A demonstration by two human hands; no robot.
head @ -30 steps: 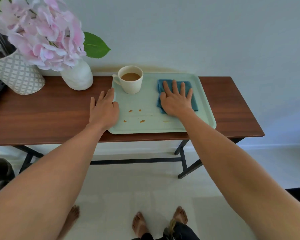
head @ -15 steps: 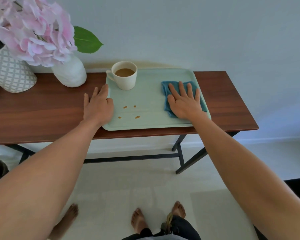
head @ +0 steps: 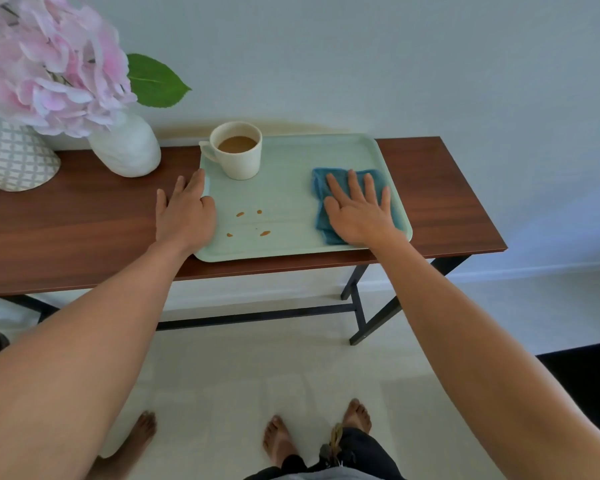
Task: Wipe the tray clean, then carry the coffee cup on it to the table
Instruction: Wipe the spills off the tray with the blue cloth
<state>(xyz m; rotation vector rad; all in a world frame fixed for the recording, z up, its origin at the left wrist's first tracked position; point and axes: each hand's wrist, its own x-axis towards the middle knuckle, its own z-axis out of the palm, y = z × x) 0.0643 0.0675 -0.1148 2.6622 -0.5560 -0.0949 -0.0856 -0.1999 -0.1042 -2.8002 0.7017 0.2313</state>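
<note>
A pale green tray [head: 284, 188] lies on a dark wooden table [head: 66, 223]. In its back left corner stands a cream coffee cup [head: 239, 161] with coffee in it, handle to the left. A few brown coffee drops [head: 240, 214] dot the tray's middle front. My right hand [head: 357, 213] lies flat with spread fingers on a blue cloth [head: 318, 181] at the tray's right side. My left hand [head: 186, 213] rests flat on the tray's left rim, partly on the table.
A white vase [head: 125, 147] of pink flowers [head: 49, 64] stands just left of the cup. A patterned pot [head: 11, 161] sits at the far left. The wall runs right behind the table. Bare feet [head: 278, 441] show on the pale floor below.
My right hand has slid the blue cloth to the right and toward the tray's front edge. My left hand has stayed on the left rim. The view has shifted slightly.
</note>
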